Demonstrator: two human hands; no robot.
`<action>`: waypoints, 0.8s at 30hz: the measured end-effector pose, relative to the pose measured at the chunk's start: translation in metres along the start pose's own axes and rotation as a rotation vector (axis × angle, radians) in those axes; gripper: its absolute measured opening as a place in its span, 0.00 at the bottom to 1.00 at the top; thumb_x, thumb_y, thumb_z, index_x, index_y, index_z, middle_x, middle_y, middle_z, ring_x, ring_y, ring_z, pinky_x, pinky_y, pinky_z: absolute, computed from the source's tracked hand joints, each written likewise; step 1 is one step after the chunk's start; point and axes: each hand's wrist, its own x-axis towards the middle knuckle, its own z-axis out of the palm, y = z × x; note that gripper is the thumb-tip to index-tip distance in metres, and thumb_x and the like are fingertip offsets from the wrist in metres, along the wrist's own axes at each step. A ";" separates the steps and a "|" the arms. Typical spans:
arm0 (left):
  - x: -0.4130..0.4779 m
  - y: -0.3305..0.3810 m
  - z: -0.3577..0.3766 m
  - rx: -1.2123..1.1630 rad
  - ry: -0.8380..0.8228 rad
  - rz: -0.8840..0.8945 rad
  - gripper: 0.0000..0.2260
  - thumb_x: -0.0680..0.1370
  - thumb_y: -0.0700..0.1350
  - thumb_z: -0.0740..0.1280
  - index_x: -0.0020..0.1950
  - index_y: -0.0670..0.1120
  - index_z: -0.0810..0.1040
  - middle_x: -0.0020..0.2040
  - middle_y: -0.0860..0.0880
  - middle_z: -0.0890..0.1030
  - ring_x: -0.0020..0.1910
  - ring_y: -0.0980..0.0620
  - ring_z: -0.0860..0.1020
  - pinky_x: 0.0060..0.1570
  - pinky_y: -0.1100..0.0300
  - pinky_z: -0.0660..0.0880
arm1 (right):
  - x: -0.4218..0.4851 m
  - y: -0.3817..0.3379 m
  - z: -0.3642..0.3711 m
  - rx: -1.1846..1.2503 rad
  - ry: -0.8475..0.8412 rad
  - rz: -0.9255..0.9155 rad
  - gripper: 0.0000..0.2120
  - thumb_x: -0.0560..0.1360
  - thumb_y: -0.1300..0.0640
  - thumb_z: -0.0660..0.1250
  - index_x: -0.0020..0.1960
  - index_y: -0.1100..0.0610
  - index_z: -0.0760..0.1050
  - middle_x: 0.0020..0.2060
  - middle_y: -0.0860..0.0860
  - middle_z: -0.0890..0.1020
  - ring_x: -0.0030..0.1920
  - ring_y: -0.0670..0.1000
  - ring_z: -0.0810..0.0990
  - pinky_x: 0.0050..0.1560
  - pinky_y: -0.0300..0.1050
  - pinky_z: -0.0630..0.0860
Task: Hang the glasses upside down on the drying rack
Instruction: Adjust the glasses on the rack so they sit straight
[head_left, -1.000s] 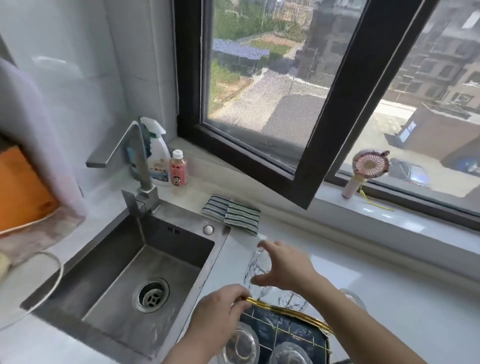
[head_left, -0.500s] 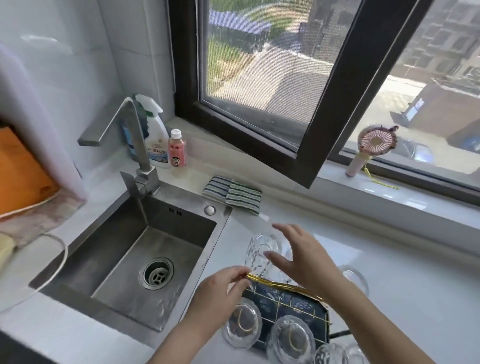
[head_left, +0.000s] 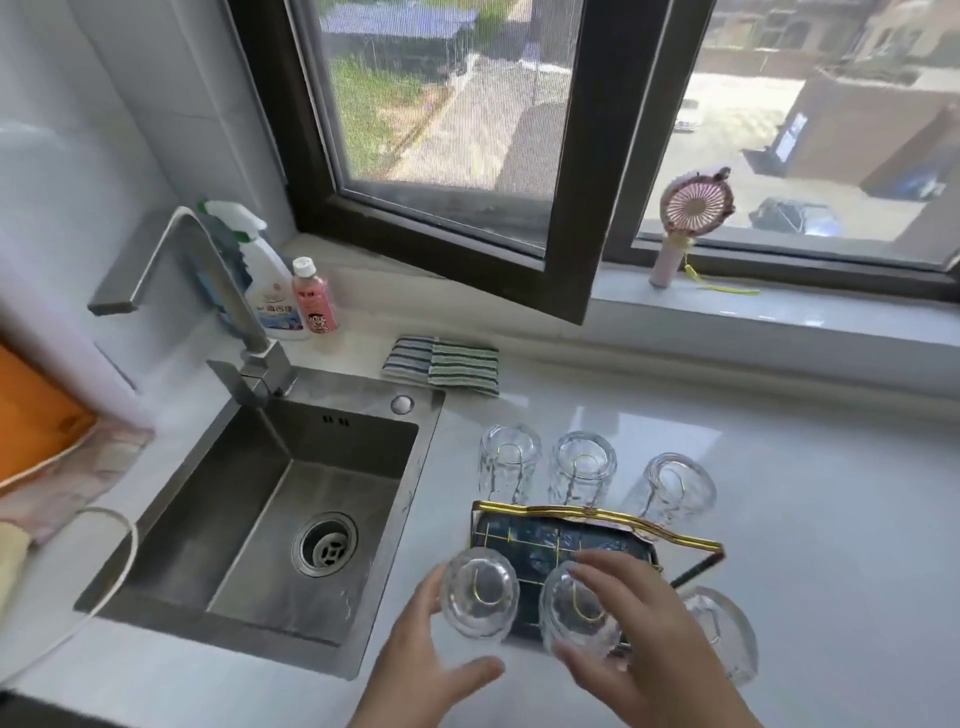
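A drying rack (head_left: 597, 514) with a gold handle and a dark tray stands on the counter right of the sink. Several clear glasses hang upside down on its gold hooks: three on the far side (head_left: 509, 462) (head_left: 583, 467) (head_left: 672, 488) and three on the near side (head_left: 480, 597) (head_left: 579, 608) (head_left: 722, 634). My left hand (head_left: 421, 665) is cupped, fingers apart, beside and below the near left glass. My right hand (head_left: 644, 639) curves with spread fingers around the near middle glass. Whether either hand touches its glass is unclear.
A steel sink (head_left: 270, 519) with a faucet (head_left: 228, 296) lies to the left. A spray bottle (head_left: 265, 280), a small pink bottle (head_left: 314, 301) and striped cloths (head_left: 441, 364) stand behind it. An open window frame (head_left: 582, 260) juts over the counter. A pink hand fan (head_left: 685, 223) stands on the sill.
My right hand let go of the far left glass, which now hangs on the rack. Both hands drew back to the near row, the left off the gold handle. The view tilted down.
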 end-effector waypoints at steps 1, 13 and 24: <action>0.001 0.000 0.003 -0.002 0.017 0.011 0.47 0.51 0.67 0.75 0.65 0.69 0.56 0.63 0.62 0.69 0.61 0.56 0.69 0.62 0.48 0.68 | 0.003 -0.004 0.007 -0.055 -0.040 -0.015 0.32 0.62 0.39 0.73 0.62 0.53 0.75 0.56 0.46 0.79 0.56 0.46 0.78 0.56 0.45 0.76; 0.016 -0.011 0.011 0.056 0.149 0.109 0.33 0.55 0.63 0.75 0.57 0.75 0.65 0.49 0.72 0.77 0.51 0.65 0.75 0.47 0.64 0.74 | 0.038 -0.016 0.048 -0.275 -0.323 0.063 0.44 0.64 0.27 0.57 0.74 0.46 0.52 0.66 0.43 0.72 0.67 0.49 0.66 0.70 0.48 0.54; 0.019 -0.013 0.010 0.121 0.168 0.148 0.35 0.55 0.65 0.74 0.59 0.73 0.64 0.52 0.75 0.74 0.53 0.69 0.72 0.48 0.65 0.74 | 0.036 -0.022 0.046 -0.248 -0.171 0.055 0.41 0.59 0.30 0.62 0.67 0.50 0.70 0.52 0.45 0.83 0.55 0.51 0.78 0.62 0.50 0.68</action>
